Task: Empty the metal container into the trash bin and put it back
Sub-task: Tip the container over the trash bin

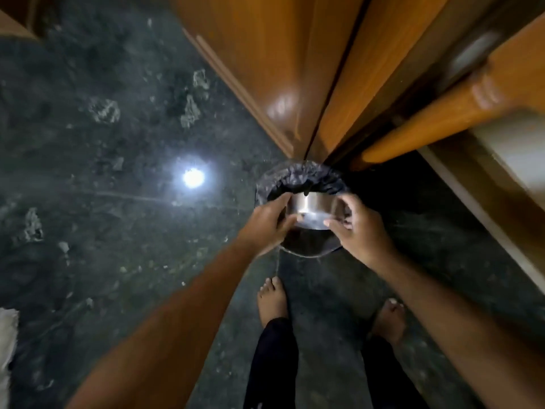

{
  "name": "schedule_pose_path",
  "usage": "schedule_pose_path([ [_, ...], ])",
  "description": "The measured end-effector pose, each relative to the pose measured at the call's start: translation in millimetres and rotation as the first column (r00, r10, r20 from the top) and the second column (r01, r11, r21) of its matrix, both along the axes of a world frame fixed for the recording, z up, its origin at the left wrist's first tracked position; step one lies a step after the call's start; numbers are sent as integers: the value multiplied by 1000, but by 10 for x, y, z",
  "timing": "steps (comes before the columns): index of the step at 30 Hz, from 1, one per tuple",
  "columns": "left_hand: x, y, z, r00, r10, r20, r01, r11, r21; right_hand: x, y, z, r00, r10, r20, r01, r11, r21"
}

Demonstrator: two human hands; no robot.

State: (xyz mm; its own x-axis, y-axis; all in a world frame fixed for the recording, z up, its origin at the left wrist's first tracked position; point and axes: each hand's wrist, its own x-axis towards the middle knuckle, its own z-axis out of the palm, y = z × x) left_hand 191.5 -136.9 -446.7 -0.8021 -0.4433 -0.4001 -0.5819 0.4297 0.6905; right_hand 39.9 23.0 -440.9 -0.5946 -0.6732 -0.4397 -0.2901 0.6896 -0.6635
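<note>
Hands at centre frame, both on the metal container (312, 210), which is held tipped over the bin (306, 184). Left hand (269, 221) clamps its left side, fingers (284, 199) curled over the top and thumb underneath. Right hand (358, 228) takes the right side, fingers pinching the rim, thumb pointing across the shiny base. The container's open mouth faces away and down toward the bin, so what it holds cannot be seen. The bin stands on the floor (103, 202) just below the wooden doors (265, 69) in the upper middle of the frame, lined with a dark bag (298, 172) bunched over its rim; its inside is black and its contents cannot be told. Bare feet (272, 299) stand at lower centre, just short of the bin. A bright light reflection (193, 177) glares off the floor at left of centre.
</note>
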Motion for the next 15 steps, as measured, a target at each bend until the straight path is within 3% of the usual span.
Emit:
schedule_pose_path([
  [9, -512, 142, -785, 930, 353, 107, -352, 936, -23, -219, -586, -642, 999, 26, 20, -32, 914, 405],
  [15, -570, 358, -756, 855, 513, 76, -513, 858, -27, -68, -488, -670, 982, -166, 89, 122, 921, 371],
])
